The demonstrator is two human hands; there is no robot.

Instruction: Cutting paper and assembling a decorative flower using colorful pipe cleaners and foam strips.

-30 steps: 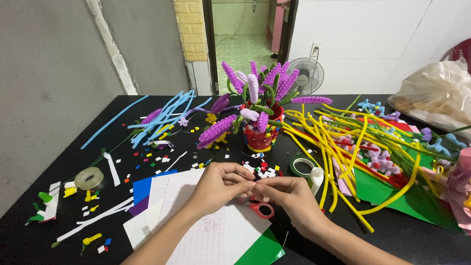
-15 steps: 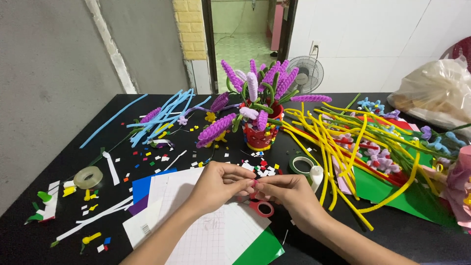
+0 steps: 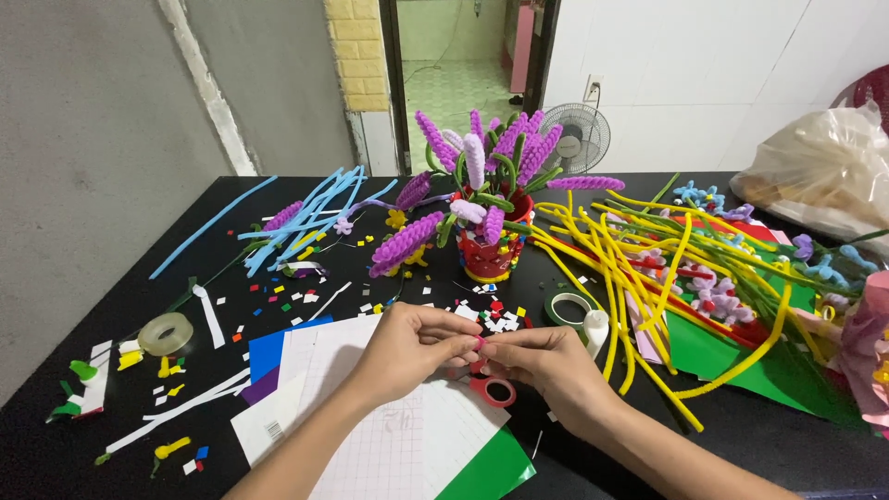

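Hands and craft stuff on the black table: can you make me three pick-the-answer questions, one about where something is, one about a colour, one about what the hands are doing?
1. Where does the clear tape roll lie?
A. at the table's left side
B. inside the red pot
C. under the fan

2. What colour are the long fuzzy sticks heaped on the right?
A. black
B. yellow
C. white

3. How are the hands?
A. far apart, flat on the table
B. fingertips pinched together over the paper
C. both lifting the pot

Answers: 1 A, it lies near the left edge. 2 B, the heap is yellow. 3 B, left hand and right hand meet above the white paper.
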